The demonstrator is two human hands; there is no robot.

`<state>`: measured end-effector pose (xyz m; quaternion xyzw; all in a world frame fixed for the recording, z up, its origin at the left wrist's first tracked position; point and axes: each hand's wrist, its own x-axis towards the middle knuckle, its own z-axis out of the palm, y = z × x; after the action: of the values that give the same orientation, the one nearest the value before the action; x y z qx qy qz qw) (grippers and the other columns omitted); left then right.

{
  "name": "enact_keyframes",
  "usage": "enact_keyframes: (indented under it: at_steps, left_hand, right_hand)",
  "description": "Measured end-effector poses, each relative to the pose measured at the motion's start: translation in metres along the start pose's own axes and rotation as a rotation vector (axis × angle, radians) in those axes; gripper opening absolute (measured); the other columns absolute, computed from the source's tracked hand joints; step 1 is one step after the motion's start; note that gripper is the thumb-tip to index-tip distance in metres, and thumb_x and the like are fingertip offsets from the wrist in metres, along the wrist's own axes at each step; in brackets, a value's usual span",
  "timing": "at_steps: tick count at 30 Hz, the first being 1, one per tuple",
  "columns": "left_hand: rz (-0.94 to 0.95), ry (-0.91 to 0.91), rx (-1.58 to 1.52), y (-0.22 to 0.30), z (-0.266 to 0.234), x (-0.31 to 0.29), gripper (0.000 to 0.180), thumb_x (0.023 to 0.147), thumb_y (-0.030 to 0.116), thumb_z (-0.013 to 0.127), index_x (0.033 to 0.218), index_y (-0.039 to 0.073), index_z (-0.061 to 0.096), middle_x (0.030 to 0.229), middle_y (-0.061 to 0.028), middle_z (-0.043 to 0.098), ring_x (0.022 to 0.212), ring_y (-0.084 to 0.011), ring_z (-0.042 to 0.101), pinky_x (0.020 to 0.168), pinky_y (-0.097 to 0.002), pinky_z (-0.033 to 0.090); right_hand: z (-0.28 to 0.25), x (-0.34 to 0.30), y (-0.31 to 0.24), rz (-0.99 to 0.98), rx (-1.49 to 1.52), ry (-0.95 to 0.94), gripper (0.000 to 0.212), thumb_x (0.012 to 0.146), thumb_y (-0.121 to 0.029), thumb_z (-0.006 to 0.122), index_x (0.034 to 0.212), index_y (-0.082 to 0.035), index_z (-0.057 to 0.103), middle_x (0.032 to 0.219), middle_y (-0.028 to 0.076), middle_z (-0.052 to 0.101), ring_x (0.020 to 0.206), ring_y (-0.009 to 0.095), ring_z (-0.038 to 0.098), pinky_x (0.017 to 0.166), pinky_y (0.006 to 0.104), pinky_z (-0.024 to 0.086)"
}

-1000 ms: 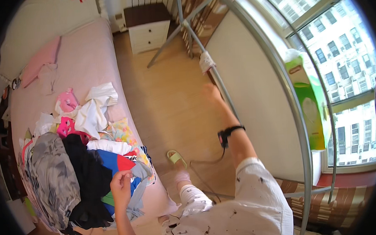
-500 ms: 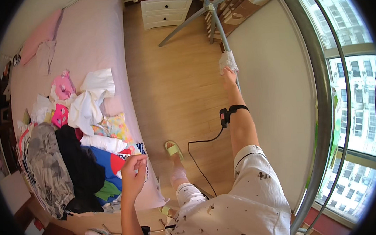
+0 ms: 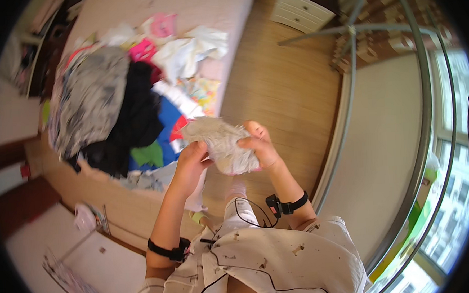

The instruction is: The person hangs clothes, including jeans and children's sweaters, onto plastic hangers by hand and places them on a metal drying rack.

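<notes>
Between my two hands a whitish, fuzzy cleaning cloth is stretched out, its edges frayed and a bit of pink at its lower border. My left hand grips its left side with the thumb on top. On the right side, my right hand pinches it between thumb and fingers. The cloth is held in the air above the floor, close to the bed's edge. Behind it lies a pile of clothes: a grey patterned garment, a black garment and a blue and red one.
A grey metal rack with crossing poles stands at the right, by the window. Beyond the wooden floor is a white-drawered cabinet. The pink-sheeted bed spreads at the left. A thin cable runs along my clothes.
My right hand has come back from the metal pole, bringing the cloth with it. My left hand has moved in and taken hold too. The view has turned, with the bed now farther up.
</notes>
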<state>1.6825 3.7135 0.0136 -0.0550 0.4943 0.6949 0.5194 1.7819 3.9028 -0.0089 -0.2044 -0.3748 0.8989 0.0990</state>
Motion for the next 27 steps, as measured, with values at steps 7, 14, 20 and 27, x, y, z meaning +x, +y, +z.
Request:
enact_keyframes:
  at_steps: [7, 14, 20, 27]
  left_hand:
    - [0.587, 0.169, -0.192, 0.014, -0.121, -0.221, 0.036, 0.098, 0.017, 0.056, 0.129, -0.002, 0.054, 0.121, -0.0072, 0.063, 0.109, -0.0173, 0.06, 0.096, -0.0331, 0.047]
    - [1.003, 0.591, -0.048, -0.066, -0.324, -0.454, 0.022, 0.1, 0.014, 0.055, 0.116, 0.0, 0.06, 0.112, -0.0054, 0.065, 0.098, -0.0124, 0.06, 0.086, -0.0281, 0.048]
    - [1.118, 0.906, -0.256, -0.097, -0.44, -0.702, 0.022, 0.099, 0.013, 0.056, 0.116, 0.001, 0.06, 0.111, -0.0058, 0.065, 0.096, -0.0135, 0.062, 0.083, -0.0286, 0.05]
    - [1.249, 0.561, -0.642, -0.136, -0.539, -0.849, 0.036, 0.099, 0.017, 0.05, 0.133, 0.002, 0.051, 0.128, -0.0072, 0.06, 0.117, -0.0194, 0.057, 0.099, -0.036, 0.046]
  right_hand:
    - [0.205, -0.103, 0.108, -0.119, -0.639, -0.441, 0.035, 0.081, -0.004, 0.077, 0.076, -0.01, 0.043, 0.073, -0.007, 0.042, 0.068, 0.003, 0.041, 0.059, 0.0212, 0.036]
    - [0.396, -0.244, 0.311, 0.087, -0.778, -0.668, 0.033, 0.084, -0.01, 0.079, 0.11, -0.004, 0.059, 0.081, -0.003, 0.061, 0.067, 0.002, 0.053, 0.059, 0.0196, 0.044]
    - [0.59, -0.354, 0.436, 0.158, -0.795, -1.052, 0.017, 0.088, -0.011, 0.075, 0.098, -0.002, 0.064, 0.084, -0.006, 0.061, 0.073, 0.001, 0.055, 0.061, 0.0187, 0.044]
    - [0.724, -0.401, 0.541, 0.238, -0.717, -1.251, 0.019, 0.091, -0.012, 0.071, 0.108, -0.004, 0.064, 0.091, -0.004, 0.066, 0.081, 0.003, 0.059, 0.073, 0.0197, 0.048]
